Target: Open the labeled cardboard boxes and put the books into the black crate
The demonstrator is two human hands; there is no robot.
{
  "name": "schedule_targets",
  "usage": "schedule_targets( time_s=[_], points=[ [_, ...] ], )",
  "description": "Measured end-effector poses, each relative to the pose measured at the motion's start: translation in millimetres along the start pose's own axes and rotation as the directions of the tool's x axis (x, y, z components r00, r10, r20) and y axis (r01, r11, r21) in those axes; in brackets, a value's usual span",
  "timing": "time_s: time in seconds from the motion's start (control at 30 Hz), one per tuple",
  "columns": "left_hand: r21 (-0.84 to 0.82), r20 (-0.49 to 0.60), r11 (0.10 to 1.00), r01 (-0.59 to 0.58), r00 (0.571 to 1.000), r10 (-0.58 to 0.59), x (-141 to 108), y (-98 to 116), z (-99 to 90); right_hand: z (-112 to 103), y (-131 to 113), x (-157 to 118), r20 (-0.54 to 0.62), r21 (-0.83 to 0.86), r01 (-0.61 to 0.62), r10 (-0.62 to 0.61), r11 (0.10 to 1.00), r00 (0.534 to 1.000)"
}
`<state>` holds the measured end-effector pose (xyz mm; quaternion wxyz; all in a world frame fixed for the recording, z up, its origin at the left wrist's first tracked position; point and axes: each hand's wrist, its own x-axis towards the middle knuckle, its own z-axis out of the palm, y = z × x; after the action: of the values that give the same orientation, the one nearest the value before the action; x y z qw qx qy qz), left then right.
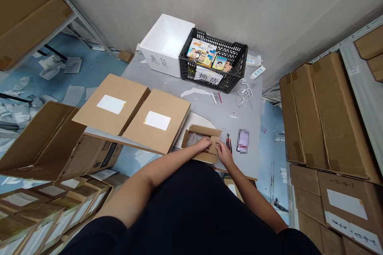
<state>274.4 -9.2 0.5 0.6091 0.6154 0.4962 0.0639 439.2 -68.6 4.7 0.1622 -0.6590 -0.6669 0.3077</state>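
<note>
A small cardboard box [200, 129] stands with its flaps raised near the table's front edge, and something greyish [194, 138] lies inside it. My left hand [204, 144] reaches over the box, its fingers curled at the inner edge of the right end flap [213, 147]. At the outer side of that same flap, my right hand [223, 153] pinches the cardboard with fingertips closed. Fine finger detail is small. Just right of my right hand lie red-and-black handled cutters or pliers [229, 142], with a blurred-out phone [243, 142] beyond them.
Two large closed cartons [158, 137] [112, 121] sit left, overhanging the table edge. At the back stand a white foam box [161, 63] and a black crate [236, 75] with colourful packs. A white cable [245, 93] lies right. Stacked cartons [320, 111] flank the table.
</note>
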Motion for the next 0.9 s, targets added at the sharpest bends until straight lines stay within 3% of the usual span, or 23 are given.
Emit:
schedule_targets(
  time_s=[0.1, 0.2, 0.3, 0.37, 0.43, 0.5, 0.57, 0.63, 0.7, 0.8, 0.9],
  points=[
    [-0.136, 0.045, 0.991, -0.006, 0.999, 0.012, -6.9, 4.4, -5.6, -8.0, -9.6, -4.3, -0.068, -0.062, 0.041, -0.045, 0.997, 0.997],
    [-0.150, 0.155, 0.982, -0.117, 0.978, 0.140, -13.7, 7.8, -16.5, -15.1, -19.3, -4.4, -0.090, -0.024, 0.007, -0.009, 1.000, 0.996],
    [0.184, 0.148, 0.955, -0.232, 0.967, 0.207, -21.4, 5.9, -28.7, -20.4, -19.7, -4.1, -0.130, -0.069, -0.025, 0.015, 0.997, 0.991],
    [0.453, 0.068, 0.872, -0.186, 0.982, 0.174, -28.1, 0.1, -36.9, -23.1, -15.2, -7.0, -0.176, -0.187, -0.005, -0.028, 0.982, 0.984],
    [0.585, 0.021, 0.802, -0.122, 0.991, 0.135, -34.9, -7.9, -43.6, -24.5, -11.8, -11.5, -0.185, -0.277, 0.021, -0.074, 0.961, 0.980],
    [0.619, 0.033, 0.777, -0.115, 0.992, 0.121, -40.2, -15.2, -47.0, -23.5, -14.5, -14.2, -0.119, -0.307, 0.105, -0.148, 0.946, 0.982],
    [0.657, 0.068, 0.743, -0.133, 0.991, 0.116, -43.0, -19.7, -46.8, -20.2, -24.8, -11.7, 0.038, -0.295, 0.291, -0.293, 0.910, 0.955],
    [0.692, 0.098, 0.706, -0.147, 0.989, 0.109, -43.4, -21.0, -44.7, -16.3, -39.4, -3.4, 0.212, -0.257, 0.483, -0.439, 0.837, 0.873],
    [0.721, 0.114, 0.676, -0.152, 0.988, 0.100, -42.6, -20.3, -43.0, -14.7, -52.1, 8.1, 0.319, -0.238, 0.578, -0.499, 0.781, 0.806],
    [0.755, 0.120, 0.642, -0.133, 0.991, 0.064, -41.0, -19.4, -44.2, -20.7, -57.0, 21.5, 0.363, -0.246, 0.560, -0.460, 0.791, 0.810],
    [0.778, 0.109, 0.623, -0.088, 0.994, 0.004, -39.3, -20.0, -47.8, -31.5, -45.9, 23.4, 0.337, -0.237, 0.414, -0.325, 0.879, 0.884]
  ],
)
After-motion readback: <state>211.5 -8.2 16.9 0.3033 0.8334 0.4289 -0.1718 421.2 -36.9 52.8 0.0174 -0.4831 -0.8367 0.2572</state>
